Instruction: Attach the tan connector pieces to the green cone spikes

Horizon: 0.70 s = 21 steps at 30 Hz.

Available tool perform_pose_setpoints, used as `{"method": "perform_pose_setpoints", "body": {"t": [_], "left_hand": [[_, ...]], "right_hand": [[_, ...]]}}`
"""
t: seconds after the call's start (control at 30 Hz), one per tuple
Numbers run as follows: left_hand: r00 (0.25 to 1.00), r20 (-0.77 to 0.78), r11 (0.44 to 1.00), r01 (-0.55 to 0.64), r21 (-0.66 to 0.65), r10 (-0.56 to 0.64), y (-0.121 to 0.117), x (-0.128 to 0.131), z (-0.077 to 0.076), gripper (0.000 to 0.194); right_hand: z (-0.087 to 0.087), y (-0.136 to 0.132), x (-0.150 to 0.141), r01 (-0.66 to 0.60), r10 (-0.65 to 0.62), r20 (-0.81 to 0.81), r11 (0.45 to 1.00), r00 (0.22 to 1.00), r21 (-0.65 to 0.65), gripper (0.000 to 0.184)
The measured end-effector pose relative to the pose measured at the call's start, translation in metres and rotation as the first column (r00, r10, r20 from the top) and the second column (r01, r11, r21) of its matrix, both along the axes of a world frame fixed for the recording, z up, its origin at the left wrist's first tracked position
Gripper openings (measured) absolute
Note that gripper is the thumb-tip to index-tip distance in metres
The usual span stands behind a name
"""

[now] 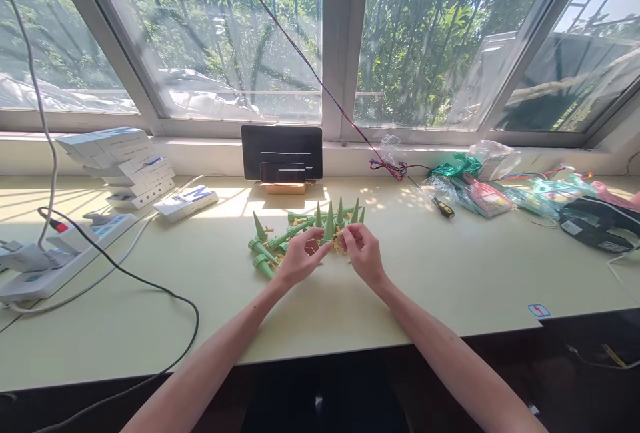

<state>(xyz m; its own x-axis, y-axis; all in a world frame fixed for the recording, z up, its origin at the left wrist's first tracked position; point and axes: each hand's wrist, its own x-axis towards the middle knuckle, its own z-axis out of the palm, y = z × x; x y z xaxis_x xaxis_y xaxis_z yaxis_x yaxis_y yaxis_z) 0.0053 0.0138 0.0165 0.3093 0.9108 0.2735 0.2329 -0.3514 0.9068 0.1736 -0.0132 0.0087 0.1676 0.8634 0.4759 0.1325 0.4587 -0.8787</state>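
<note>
My left hand is closed around the base of a green plant watering spike, which points up and away from me. Just to its right, the fingers of my right hand pinch a small yellow valve piece at the side of that spike. Around both hands stand and lie several more green spikes: an upright one on the left, a tilted one in front of it, and an upright one behind. Small yellow pieces are scattered among them, partly hidden by my fingers.
A tablet and a phone rest on a wooden stand. White boxes and a power strip with cables are on the left. At the right lie a screwdriver, plastic bags and a black pouch.
</note>
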Motion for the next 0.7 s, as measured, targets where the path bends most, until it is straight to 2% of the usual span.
{"method": "perform_pose_setpoints", "body": {"t": [0.7], "left_hand": [[1.000,-0.002,1.000,-0.021,0.000,0.021,0.0004,-0.0012,-0.0004,0.046]], "right_hand": [[-0.0021,-0.0001,0.0010,-0.031,0.030,0.036,0.999,0.999,0.022,0.021]]}}
